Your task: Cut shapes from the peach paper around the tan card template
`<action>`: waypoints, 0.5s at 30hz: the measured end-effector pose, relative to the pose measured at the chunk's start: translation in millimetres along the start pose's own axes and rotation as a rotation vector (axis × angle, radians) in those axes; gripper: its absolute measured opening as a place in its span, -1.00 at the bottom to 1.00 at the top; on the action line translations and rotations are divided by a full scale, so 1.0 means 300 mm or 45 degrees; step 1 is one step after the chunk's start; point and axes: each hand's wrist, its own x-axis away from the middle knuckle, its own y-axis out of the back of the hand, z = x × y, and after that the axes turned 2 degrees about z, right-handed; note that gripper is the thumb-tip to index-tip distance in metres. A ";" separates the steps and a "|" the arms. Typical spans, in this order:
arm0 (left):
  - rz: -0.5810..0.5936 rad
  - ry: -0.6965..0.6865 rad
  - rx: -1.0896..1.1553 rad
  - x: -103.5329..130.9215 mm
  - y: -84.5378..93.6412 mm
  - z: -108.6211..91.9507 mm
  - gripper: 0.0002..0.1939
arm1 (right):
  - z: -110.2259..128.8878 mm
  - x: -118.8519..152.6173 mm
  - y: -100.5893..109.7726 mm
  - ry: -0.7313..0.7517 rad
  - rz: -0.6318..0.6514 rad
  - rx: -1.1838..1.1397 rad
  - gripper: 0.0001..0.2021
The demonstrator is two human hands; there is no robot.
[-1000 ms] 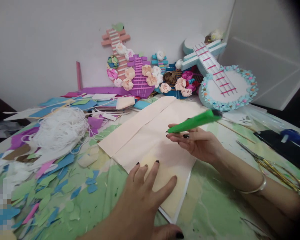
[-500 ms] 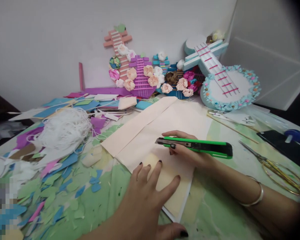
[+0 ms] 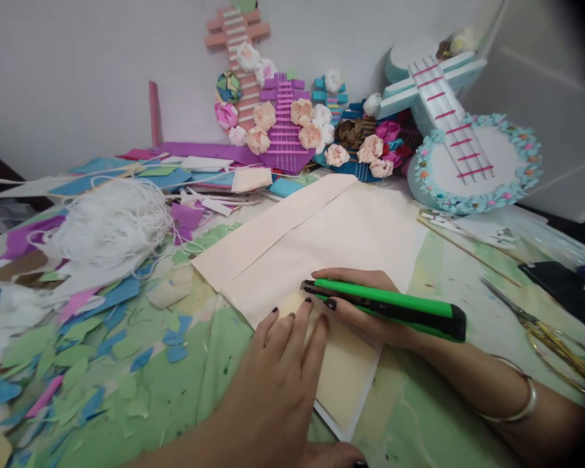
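Observation:
My right hand (image 3: 365, 309) grips a green and black box cutter (image 3: 394, 304), its blade tip pointing left above the pale sheets. My left hand (image 3: 283, 370) lies spread over the pale yellow card (image 3: 346, 380), fingers stretched out and thumb apart near the bottom. That yellow card rests on a large peach paper sheet (image 3: 361, 227), with a folded or separate strip (image 3: 277, 231) along its upper left edge. The blade sits just past my left fingertips; I cannot tell whether it touches the paper. Part of the yellow card is hidden under my hands.
Gold-handled scissors (image 3: 541, 331) lie to the right, beside a black phone-like object (image 3: 565, 292). A tangle of white string (image 3: 110, 224) and many paper scraps (image 3: 88, 351) cover the left side. Decorated paper instruments (image 3: 472, 162) stand along the back wall.
My right hand has brought the box cutter lower and nearer my left fingertips. My left index finger has drawn in toward the others. The whole view has shifted slightly.

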 end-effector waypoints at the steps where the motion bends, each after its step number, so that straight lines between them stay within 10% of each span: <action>1: -0.010 0.015 -0.005 0.001 0.000 -0.002 0.14 | 0.001 0.000 0.000 0.008 -0.001 0.012 -0.69; 15: -0.028 0.094 -0.006 0.003 -0.012 -0.007 0.16 | -0.003 0.000 -0.006 0.021 -0.027 0.075 -0.67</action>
